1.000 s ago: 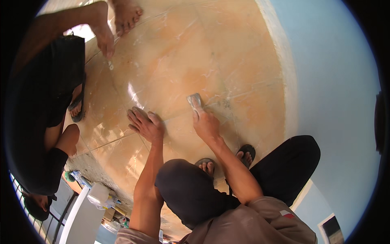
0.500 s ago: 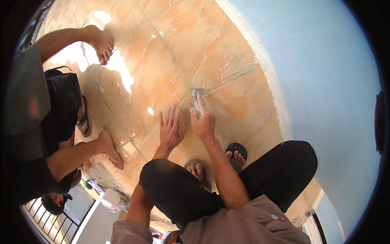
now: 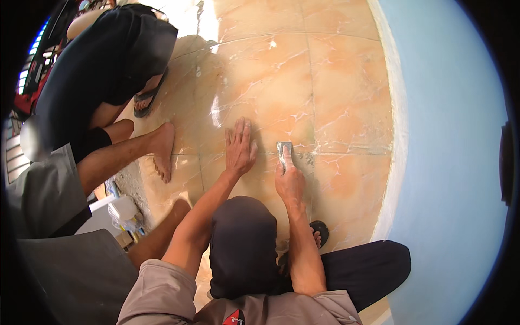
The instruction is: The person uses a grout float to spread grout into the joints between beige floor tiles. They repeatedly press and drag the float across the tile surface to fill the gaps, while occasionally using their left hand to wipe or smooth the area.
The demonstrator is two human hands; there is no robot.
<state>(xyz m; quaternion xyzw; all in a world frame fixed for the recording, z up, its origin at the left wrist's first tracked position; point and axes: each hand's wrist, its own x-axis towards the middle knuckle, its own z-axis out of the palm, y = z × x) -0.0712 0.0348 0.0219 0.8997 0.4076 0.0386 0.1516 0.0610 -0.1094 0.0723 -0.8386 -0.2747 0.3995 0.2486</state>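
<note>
My right hand [image 3: 290,183] grips a small putty knife [image 3: 280,147] with a flat, grey-smeared rectangular blade. Its index finger stretches along the blade, which rests at a joint of the orange, marbled tile floor [image 3: 265,86]. The handle is hidden under my palm. Just right of the blade, a grey smear [image 3: 309,158] lies near the crossing of two joints. To the left, my left hand [image 3: 239,151] is spread flat on the tile with nothing in it, its fingertips dusted pale.
A pale blue wall [image 3: 449,135] with a whitish lower edge [image 3: 399,108] rises at the right. Other people crowd the left side; a bare foot [image 3: 164,154] and a sandalled foot [image 3: 143,103] stand near my left hand. A white container [image 3: 124,211] sits behind them.
My view has shifted and turned. The right hand still grips the putty knife, now lower along the joint, and the hands are farther apart. The people at left have shifted in view.
</note>
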